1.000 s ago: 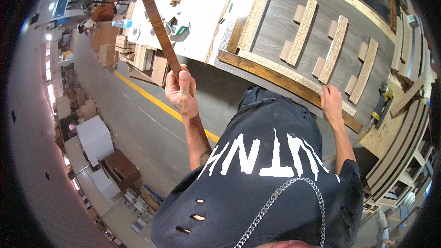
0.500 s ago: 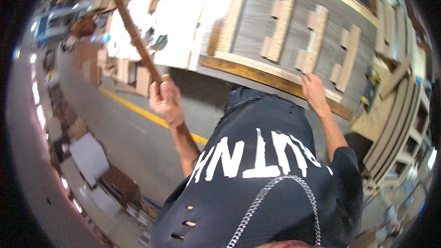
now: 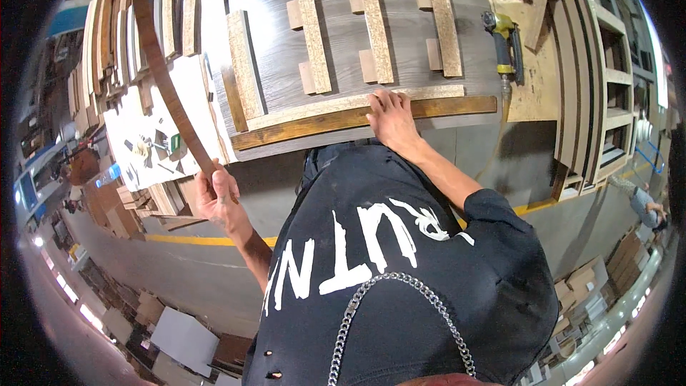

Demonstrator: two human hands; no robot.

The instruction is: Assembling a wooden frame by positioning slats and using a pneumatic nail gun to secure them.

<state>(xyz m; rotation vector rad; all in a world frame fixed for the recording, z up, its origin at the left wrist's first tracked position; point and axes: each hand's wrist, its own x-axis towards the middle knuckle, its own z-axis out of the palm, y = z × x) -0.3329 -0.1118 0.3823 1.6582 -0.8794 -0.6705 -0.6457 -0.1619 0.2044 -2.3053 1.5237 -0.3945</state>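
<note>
Long brown wood-grain strip [image 3: 158, 64] slants over the white worktop [image 3: 193, 93] in the head view, its near end pinched by the left hand [image 3: 220, 196]. The right hand [image 3: 394, 120], fingers bent, lies over a pale chipboard batten [image 3: 436, 91] and a dark-brown wooden batten [image 3: 457, 106]; its grip is unclear. Handling the strip seems the current step; the next move calls for controlling its free length.

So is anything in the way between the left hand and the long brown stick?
Nothing visible is. The left hand holds the near end of the long brown stick directly, and the rest of it reaches forward, leftward.
</note>
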